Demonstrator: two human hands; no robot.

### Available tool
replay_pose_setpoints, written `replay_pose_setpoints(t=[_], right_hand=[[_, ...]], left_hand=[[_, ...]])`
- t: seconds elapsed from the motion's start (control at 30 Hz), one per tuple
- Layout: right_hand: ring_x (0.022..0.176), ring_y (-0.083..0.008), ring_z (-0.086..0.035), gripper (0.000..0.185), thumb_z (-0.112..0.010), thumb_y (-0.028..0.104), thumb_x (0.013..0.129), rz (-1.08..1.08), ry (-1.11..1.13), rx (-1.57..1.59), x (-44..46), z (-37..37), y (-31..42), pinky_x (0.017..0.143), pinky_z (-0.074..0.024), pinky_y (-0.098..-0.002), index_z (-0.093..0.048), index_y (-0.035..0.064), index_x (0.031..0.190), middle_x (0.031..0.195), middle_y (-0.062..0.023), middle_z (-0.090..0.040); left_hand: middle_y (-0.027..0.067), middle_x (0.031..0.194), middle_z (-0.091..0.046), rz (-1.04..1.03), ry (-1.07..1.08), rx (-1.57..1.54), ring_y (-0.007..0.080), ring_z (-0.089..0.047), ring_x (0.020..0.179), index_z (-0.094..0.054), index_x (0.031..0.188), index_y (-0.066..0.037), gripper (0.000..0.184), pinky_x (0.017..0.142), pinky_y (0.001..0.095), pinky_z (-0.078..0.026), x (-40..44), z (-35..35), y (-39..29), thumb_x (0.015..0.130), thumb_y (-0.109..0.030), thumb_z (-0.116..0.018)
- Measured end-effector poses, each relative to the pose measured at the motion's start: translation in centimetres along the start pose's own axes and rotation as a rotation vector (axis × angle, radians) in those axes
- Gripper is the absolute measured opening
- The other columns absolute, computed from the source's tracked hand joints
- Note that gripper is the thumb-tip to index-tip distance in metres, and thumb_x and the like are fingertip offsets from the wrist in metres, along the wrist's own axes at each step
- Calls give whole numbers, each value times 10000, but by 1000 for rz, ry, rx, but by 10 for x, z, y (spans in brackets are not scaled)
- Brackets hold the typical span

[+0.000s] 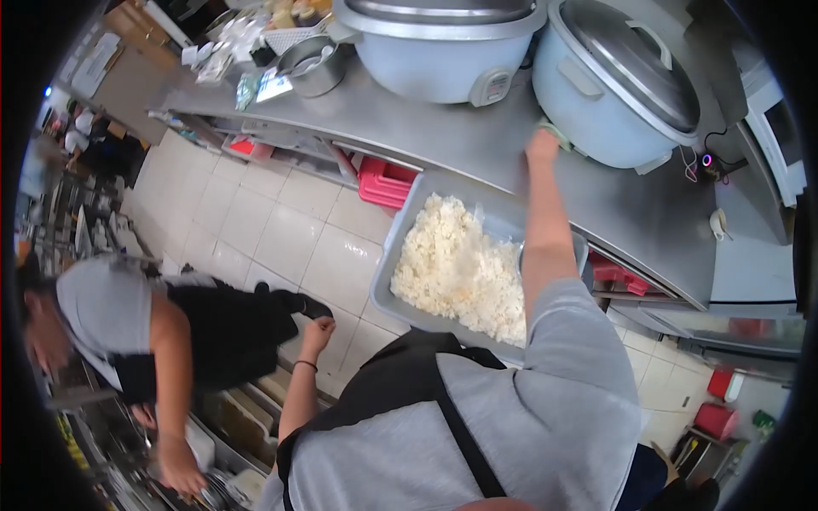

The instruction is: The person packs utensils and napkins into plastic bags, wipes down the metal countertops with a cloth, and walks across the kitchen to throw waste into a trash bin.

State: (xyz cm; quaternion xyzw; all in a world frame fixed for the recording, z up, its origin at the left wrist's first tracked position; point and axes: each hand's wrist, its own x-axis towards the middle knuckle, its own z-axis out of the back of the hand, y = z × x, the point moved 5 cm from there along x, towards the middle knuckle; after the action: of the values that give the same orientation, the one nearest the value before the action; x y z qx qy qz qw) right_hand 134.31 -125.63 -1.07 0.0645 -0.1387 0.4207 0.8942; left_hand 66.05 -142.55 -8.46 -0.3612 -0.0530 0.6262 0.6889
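My right hand reaches across to the steel counter, closed on a pale green cloth. Only part of the cloth shows, against the lower edge of a large light-blue rice cooker with a metal lid. My forearm passes over a grey plastic tub holding a big heap of cooked white rice. Down at my left side, my left hand, with a dark band at the wrist, is loosely curled; nothing shows in it.
A second rice cooker and a metal pot stand on the counter. Red crates sit beneath it. A co-worker in a black apron bends over equipment at the left, close to my left arm. Tiled floor lies between.
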Motion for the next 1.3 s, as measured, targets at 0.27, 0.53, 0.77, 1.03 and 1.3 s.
replay_pose_setpoints(t=[0.27,0.53,0.77,1.03,1.3], right_hand=[[946,-318,-534,258,-472,27,714,472,-37,519,-85,-11,163,814,-423,-433,-589,38,944,943,-195,-586],[760,-326,-587,304,-541,68,660,-267,-19,98,-135,71,-125,701,-469,-397,-592,21,956,852,-174,-605],[802,-293,-589,183,-543,177,697,-608,-14,-133,-106,36,-145,722,-455,-375,-608,22,771,834,-152,-612],[800,-329,-531,326,-504,-13,616,37,-369,440,-106,-3,269,731,-427,-392,-556,-4,938,872,-166,-582],[786,-306,-554,220,-488,28,681,-364,-88,31,-158,50,139,711,-438,-408,-584,23,879,788,-148,-591]], left_hand=[[149,847,-625,-97,407,349,281,-596,844,-655,836,-82,228,751,349,-470,69,-30,94,741,-252,-535],[120,732,-635,-97,272,261,218,-616,627,-649,823,-57,206,618,318,-499,158,68,101,736,-220,-558],[137,829,-633,3,492,412,304,-601,808,-660,825,-91,273,739,369,-482,222,98,118,701,-323,-585],[122,699,-630,-93,404,128,213,-614,622,-645,828,-47,240,616,331,-487,349,166,124,745,-258,-567],[108,654,-618,27,369,110,182,-606,550,-629,839,-24,260,524,304,-477,420,255,202,737,-252,-556]])
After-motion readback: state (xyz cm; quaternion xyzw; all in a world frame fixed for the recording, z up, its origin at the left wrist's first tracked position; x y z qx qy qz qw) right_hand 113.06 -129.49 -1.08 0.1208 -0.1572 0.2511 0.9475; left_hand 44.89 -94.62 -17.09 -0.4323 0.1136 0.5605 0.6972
